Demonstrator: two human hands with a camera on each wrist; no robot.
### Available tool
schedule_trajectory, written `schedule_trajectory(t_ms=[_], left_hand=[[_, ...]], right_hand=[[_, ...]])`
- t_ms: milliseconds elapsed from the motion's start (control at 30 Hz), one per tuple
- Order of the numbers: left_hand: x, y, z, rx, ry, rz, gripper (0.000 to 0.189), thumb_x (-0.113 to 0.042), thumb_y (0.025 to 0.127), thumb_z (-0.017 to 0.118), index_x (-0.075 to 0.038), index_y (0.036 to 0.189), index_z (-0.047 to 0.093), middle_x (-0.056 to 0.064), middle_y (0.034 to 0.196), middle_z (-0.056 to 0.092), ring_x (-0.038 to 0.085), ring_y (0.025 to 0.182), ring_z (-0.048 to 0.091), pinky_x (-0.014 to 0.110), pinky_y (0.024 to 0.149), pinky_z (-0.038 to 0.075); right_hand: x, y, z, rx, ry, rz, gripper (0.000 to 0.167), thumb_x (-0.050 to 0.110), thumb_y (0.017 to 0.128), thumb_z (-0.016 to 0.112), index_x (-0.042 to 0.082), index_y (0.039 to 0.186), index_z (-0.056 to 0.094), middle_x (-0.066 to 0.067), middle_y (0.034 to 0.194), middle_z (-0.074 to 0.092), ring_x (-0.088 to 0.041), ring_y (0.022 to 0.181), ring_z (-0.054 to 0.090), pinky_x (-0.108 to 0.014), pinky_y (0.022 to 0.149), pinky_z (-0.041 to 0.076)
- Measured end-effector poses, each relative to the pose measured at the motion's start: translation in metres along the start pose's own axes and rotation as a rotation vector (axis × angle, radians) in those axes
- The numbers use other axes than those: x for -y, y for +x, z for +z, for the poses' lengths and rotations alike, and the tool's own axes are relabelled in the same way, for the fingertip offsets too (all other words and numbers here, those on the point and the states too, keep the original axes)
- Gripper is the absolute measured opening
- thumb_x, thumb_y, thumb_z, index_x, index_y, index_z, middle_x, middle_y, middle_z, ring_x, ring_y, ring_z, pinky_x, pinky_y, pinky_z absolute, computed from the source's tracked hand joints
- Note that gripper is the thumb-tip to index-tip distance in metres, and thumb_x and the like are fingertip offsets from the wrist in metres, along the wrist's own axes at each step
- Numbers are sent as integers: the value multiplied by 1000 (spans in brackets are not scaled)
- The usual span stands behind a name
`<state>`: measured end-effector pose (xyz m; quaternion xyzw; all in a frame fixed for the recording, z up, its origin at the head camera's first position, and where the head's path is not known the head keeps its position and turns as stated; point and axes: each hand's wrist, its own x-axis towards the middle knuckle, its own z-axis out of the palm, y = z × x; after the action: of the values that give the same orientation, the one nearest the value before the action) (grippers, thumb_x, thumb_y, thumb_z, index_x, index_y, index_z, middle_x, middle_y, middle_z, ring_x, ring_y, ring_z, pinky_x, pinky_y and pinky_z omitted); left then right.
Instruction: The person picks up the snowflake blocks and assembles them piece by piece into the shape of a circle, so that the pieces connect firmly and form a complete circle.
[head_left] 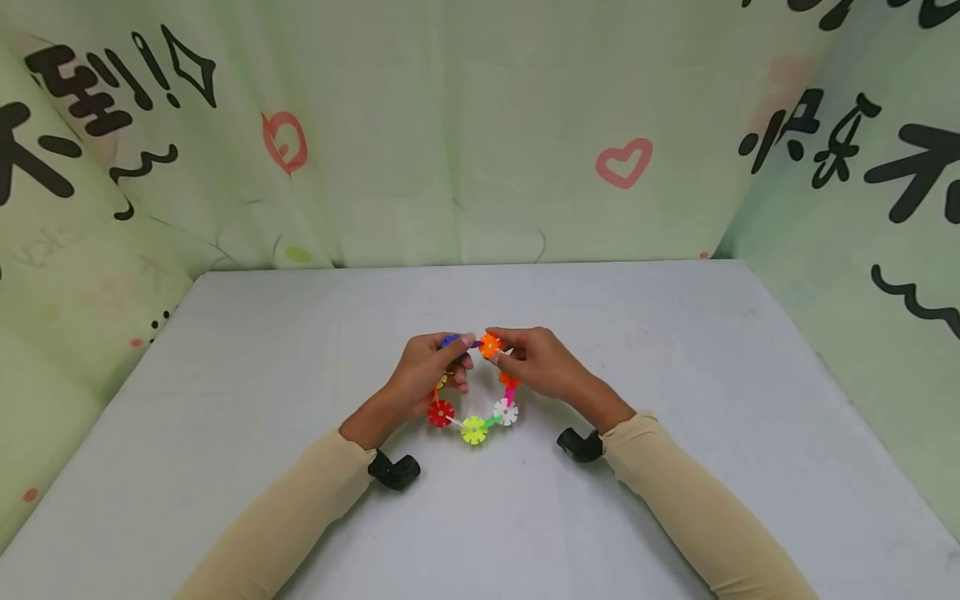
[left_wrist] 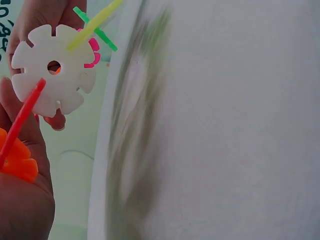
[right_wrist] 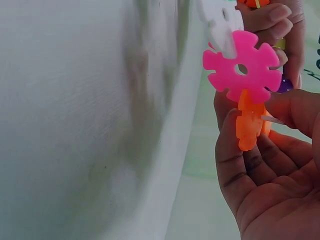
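Observation:
A loop of slotted plastic snowflake discs hangs between the two hands above the table. The left hand (head_left: 418, 367) pinches a blue disc (head_left: 451, 341) at the loop's far side. Opposite it, the right hand (head_left: 547, 362) holds an orange disc (head_left: 491, 345) between thumb and fingers. Blue and orange pieces nearly meet; whether they interlock, I cannot tell. Lower in the loop are a red disc (head_left: 441, 413), a yellow-green disc (head_left: 474, 430) and a white disc (head_left: 506, 412). A pink disc (right_wrist: 265, 77) shows in the right wrist view. Fingers partly cover the left-side pieces.
A white table (head_left: 300, 533) lies under the hands. Pale green curtains (head_left: 465, 125) with black characters and red hearts stand behind it and at both sides. Black wrist devices (head_left: 394, 472) sit by the beige sleeves (head_left: 292, 508).

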<state>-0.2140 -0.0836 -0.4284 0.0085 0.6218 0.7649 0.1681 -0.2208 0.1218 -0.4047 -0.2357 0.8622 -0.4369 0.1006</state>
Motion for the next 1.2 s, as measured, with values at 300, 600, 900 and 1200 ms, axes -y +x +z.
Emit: schedule_trajectory(t_ms=[300,600,900,1200], left_hand=[[0,1,2,5,-17,-6,34,-25,96,64,7,102,57,8,74,59,14,51,54,30,62,57],[-1,6,-1,-25,53,-36,43,-30,95,65,8,114,58,6,75,57,14,52,48,24,56,51],[-3,18,-4,-72,139,-83,51,-35,95,64,-5,134,51,11,100,65,18,68,60,27,67,54],[-9,18,-17,33,611,46,61,-28,87,75,-15,141,51,6,134,54,23,111,56,34,80,54]], right_hand=[[5,0,0,-8,-70,-29,45,10,94,64,-2,136,54,-6,78,67,-14,54,49,-23,48,34],[-3,1,-2,11,-64,42,60,15,94,66,3,147,39,-15,116,62,-19,83,62,-30,70,51],[-16,4,-12,-16,-151,121,31,14,95,61,-3,121,65,-9,101,68,-21,87,59,-34,77,50],[-23,10,-18,-180,-207,254,29,18,97,58,-2,114,70,-12,102,69,-25,87,57,-37,77,49]])
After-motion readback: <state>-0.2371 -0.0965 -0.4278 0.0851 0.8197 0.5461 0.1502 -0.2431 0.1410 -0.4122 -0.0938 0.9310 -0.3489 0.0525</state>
